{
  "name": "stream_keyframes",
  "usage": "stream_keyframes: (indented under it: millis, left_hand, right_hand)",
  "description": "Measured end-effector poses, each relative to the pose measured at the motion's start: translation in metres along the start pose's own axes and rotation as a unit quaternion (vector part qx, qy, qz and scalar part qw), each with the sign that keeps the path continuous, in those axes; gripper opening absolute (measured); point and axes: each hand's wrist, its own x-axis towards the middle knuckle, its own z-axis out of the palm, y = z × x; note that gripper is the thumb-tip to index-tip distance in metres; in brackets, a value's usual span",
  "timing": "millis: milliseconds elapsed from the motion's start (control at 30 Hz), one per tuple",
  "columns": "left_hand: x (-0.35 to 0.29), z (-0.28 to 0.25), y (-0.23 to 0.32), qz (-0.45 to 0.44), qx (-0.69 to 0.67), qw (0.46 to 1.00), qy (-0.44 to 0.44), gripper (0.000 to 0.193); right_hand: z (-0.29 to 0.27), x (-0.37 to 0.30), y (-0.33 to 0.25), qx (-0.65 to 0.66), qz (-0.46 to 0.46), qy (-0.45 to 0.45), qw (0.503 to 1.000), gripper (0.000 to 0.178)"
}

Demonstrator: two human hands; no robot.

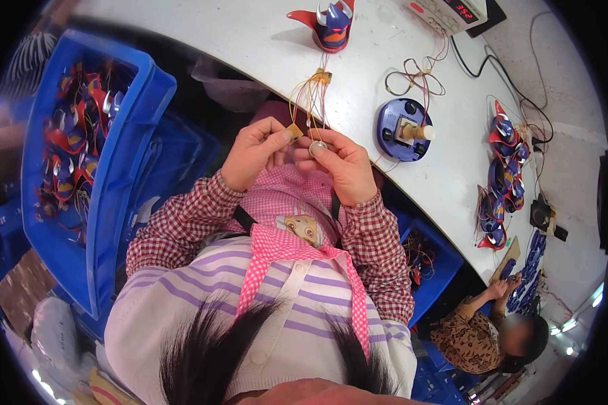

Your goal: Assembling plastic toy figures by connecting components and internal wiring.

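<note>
Two small parts sit in your fingers, above your apron (pixel 287 196) by the near edge of the white table (pixel 365 67). Your left hand (pixel 257 152) pinches a yellowish board (pixel 294 131) between thumb and fingertips, the other fingers curled in. Your right hand (pixel 343 163) is bent around a round metal disc (pixel 318 148), its thumb pressed on the rim; the hands are close together. Thin red and yellow wires (pixel 311 101) run from your fingers up to a second board (pixel 322 77) on the table, just below an upright toy (pixel 332 28) in purple and red. Right of the wires lies a blue oval base (pixel 388 128) with a pale post (pixel 422 132) on it; beyond it stands a box (pixel 452 12) with a lit display. More toys (pixel 503 169) line the table's far right. On your left, a blue crate (pixel 118 223) holds a heap of wired toys (pixel 71 155). A co-worker (pixel 476 337) sits at lower right.
</note>
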Motion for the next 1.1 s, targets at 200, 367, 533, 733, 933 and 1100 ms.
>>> stream_keyframes:
  millis: [200, 367, 533, 733, 933, 1100]
  left_hand:
    - [0.010, 0.001, 0.002, -0.012, -0.036, 0.999, 0.010, 0.007]
    - [0.014, -0.006, 0.004, -0.019, -0.051, 0.998, 0.011, 0.004]
    - [0.014, -0.003, 0.005, -0.043, -0.063, 0.997, -0.003, 0.003]
    - [0.016, 0.006, 0.008, -0.084, -0.090, 0.992, -0.001, 0.006]
    - [0.021, 0.020, 0.010, -0.102, -0.118, 0.988, -0.003, 0.009]
    - [0.022, 0.026, 0.006, -0.081, -0.095, 0.992, 0.010, 0.011]
  right_hand:
    - [-0.008, 0.019, -0.013, -0.339, -0.218, 0.066, 0.913, 0.027]
    - [-0.015, 0.047, -0.020, -0.637, -0.340, 0.145, 0.676, 0.032]
    - [-0.023, 0.064, -0.019, -0.710, -0.338, 0.169, 0.594, 0.035]
    - [-0.019, 0.056, -0.022, -0.698, -0.357, 0.175, 0.595, 0.035]
    - [-0.010, 0.025, -0.029, -0.657, -0.360, 0.192, 0.634, 0.030]
    - [0.001, -0.007, -0.022, -0.526, -0.344, 0.116, 0.769, 0.026]
